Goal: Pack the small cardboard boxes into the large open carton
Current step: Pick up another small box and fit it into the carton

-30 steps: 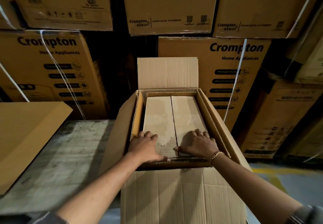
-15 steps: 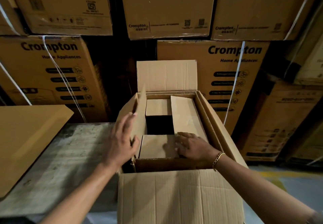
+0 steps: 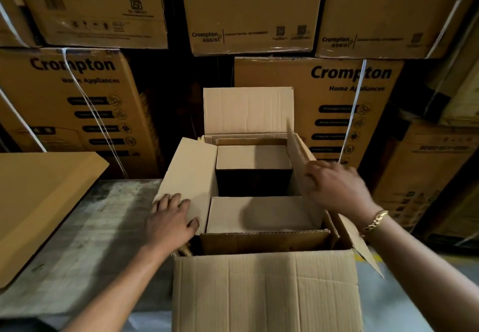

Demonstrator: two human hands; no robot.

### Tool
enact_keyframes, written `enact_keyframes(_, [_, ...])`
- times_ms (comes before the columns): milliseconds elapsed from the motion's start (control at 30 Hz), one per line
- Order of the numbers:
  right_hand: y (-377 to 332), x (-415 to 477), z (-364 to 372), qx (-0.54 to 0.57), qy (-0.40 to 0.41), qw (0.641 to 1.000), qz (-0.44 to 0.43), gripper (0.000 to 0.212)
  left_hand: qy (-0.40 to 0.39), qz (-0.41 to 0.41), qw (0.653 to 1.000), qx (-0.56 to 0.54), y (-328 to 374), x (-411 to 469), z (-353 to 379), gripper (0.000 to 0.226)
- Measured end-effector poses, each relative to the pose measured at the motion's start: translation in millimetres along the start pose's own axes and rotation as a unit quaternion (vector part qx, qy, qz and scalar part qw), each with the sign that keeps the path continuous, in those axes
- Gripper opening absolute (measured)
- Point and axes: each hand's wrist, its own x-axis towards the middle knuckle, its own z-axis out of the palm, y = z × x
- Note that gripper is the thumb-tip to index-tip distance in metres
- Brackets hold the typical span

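Observation:
The large open carton stands in front of me, its back flap upright. Inside sits a small cardboard box with its top opened. Its near end flap and far end flap lie flat, with a dark gap between them. My left hand lies on the box's left flap, thumb hooked over the flap's near edge, holding it tilted outward. My right hand, blurred, grips the right flap and holds it out to the right.
The carton rests at the right end of a worn grey table. A flat brown cardboard piece lies at the left. Stacked, strapped Crompton cartons form a wall close behind. The floor shows at lower right.
Both long top flaps of the inner box, pressed flat a second ago, have swung open. My left hand took the left flap outward first, then my right hand pulled the right flap out.

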Motion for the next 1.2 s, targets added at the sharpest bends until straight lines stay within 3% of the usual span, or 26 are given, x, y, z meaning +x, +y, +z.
enact_keyframes(133, [52,-8,35,-0.092,-0.055,0.989,0.098,0.040,0.027,-0.001,0.999,0.027,2,5,3,0.067])
enact_keyframes(200, [60,-14,71,-0.097,-0.113,0.979,0.137,0.059,0.051,0.009,0.998,0.034,2,6,8,0.062])
enact_keyframes(267, [59,-15,96,-0.069,-0.110,0.979,0.158,0.072,0.065,0.014,0.996,0.051,3,8,10,0.059])
enact_keyframes(333, [54,-3,101,-0.051,-0.100,0.983,0.146,0.079,0.071,0.011,0.995,0.067,4,14,9,0.059])
enact_keyframes(500, [26,39,114,-0.007,-0.175,0.983,0.048,0.078,0.042,0.036,0.997,0.055,11,44,3,0.072])
enact_keyframes(633, [13,72,127,-0.018,-0.180,0.983,0.031,0.063,-0.037,0.069,0.997,0.028,18,63,16,0.083])
enact_keyframes(733, [5,93,127,-0.008,-0.235,0.971,0.048,0.067,-0.042,0.068,0.997,0.021,17,69,17,0.082])
enact_keyframes(800, [2,104,119,0.021,-0.260,0.961,0.086,0.081,-0.035,0.064,0.997,-0.006,15,69,17,0.086])
enact_keyframes(900, [2,110,80,0.174,-0.211,0.948,0.165,0.105,-0.018,0.041,0.993,-0.112,8,70,16,0.096])
enact_keyframes(967, [9,107,52,0.276,-0.222,0.920,0.169,0.083,-0.012,0.031,0.986,-0.164,8,71,10,0.111])
enact_keyframes(1033, [18,94,33,0.332,-0.261,0.895,0.145,0.053,-0.050,0.006,0.962,-0.270,11,69,-2,0.110])
enact_keyframes(1100, [30,73,20,0.371,-0.268,0.879,0.134,0.040,-0.138,-0.038,0.908,-0.394,15,63,-18,0.103])
enact_keyframes(1133, [36,62,14,0.401,-0.266,0.866,0.139,0.047,-0.186,-0.048,0.880,-0.434,14,59,-24,0.109])
enact_keyframes(1200, [50,44,9,0.418,-0.286,0.850,0.143,0.087,-0.280,-0.017,0.833,-0.477,4,51,-32,0.111])
